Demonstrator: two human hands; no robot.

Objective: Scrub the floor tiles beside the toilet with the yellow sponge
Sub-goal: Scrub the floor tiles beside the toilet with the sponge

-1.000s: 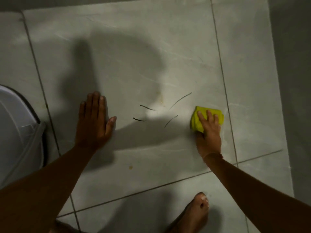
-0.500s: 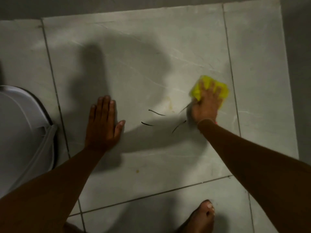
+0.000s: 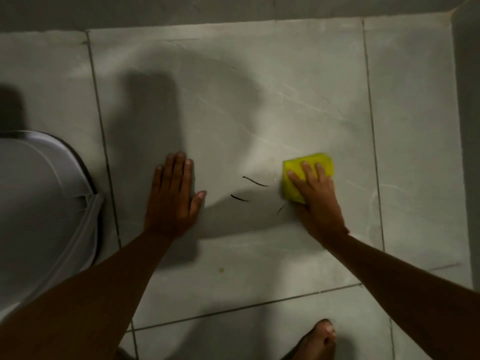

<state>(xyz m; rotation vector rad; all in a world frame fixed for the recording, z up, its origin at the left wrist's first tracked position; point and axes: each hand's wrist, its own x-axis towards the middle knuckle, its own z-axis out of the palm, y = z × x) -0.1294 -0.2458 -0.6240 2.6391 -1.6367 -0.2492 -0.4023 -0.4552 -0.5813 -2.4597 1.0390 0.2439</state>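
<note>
A yellow sponge (image 3: 294, 172) lies flat on the large pale grey floor tile (image 3: 233, 105), right of centre. My right hand (image 3: 315, 197) presses down on it, fingers spread over its top, hiding its near right part. My left hand (image 3: 172, 196) rests flat and open on the same tile, palm down, to the left of the sponge. Between the two hands a few thin dark curved marks (image 3: 255, 181) sit on the tile. The white toilet (image 3: 39, 203) fills the left edge.
A grey wall runs along the top (image 3: 233, 9) and the right side (image 3: 467, 126). Grout lines (image 3: 374, 139) split the floor into big tiles. A bare foot (image 3: 320, 339) stands at the bottom edge. A small yellowish spot (image 3: 221, 270) lies near my left forearm.
My right hand slid the sponge away from me, then back toward me and slightly left, up to the dark marks. My left hand stayed planted on the tile.
</note>
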